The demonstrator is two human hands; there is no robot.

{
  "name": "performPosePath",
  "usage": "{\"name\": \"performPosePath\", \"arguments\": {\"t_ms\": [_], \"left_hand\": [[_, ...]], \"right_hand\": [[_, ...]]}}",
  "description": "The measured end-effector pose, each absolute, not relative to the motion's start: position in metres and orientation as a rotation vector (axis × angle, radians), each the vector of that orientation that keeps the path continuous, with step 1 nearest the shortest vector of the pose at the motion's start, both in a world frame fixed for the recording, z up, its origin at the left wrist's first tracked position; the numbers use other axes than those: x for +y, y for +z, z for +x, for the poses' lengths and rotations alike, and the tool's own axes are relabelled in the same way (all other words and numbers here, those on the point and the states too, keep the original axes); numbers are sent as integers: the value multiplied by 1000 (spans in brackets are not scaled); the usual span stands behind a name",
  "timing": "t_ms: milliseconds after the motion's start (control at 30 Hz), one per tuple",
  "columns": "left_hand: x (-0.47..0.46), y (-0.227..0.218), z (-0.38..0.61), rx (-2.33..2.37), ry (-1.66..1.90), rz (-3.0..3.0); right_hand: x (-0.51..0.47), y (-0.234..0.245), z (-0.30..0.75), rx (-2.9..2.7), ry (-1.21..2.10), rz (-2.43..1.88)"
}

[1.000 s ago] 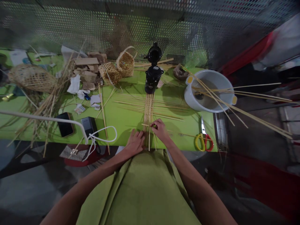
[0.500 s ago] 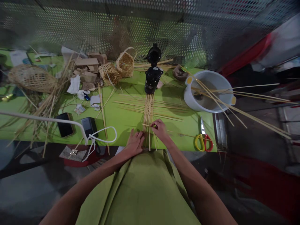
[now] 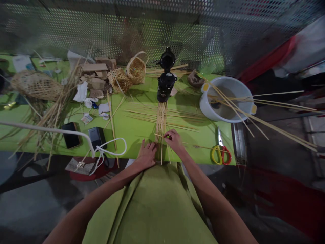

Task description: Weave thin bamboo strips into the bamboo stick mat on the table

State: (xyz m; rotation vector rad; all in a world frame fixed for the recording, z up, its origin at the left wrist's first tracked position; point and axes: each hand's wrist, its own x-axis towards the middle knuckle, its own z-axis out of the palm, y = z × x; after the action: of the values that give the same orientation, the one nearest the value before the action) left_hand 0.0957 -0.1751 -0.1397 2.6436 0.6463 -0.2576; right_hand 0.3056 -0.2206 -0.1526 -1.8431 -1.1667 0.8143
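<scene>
A row of thin bamboo strips [image 3: 160, 118] lies lengthwise on the green table [image 3: 132, 128], crossed by several strips running sideways. My left hand [image 3: 146, 154] lies flat with fingers stretched out, pressing the near ends of the lengthwise strips at the table's front edge. My right hand [image 3: 174, 140] pinches a thin crosswise strip [image 3: 158, 135] where it passes through the lengthwise ones. A black bottle [image 3: 165, 81] stands on the strips' far ends.
Red and yellow scissors [image 3: 221, 152] lie at the right front. A white basin [image 3: 225, 98] holds long strips that jut out right. Small woven baskets [image 3: 129, 73], wood blocks, a phone [image 3: 70, 135], a black box and a white cord [image 3: 106, 147] sit on the left.
</scene>
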Motion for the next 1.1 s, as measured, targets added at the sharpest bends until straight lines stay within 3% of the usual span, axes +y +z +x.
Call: {"name": "performPosePath", "arguments": {"t_ms": [1100], "left_hand": [[-143, -138, 125, 840, -102, 2337]], "right_hand": [[-220, -156, 309, -1264, 877, -1690]]}}
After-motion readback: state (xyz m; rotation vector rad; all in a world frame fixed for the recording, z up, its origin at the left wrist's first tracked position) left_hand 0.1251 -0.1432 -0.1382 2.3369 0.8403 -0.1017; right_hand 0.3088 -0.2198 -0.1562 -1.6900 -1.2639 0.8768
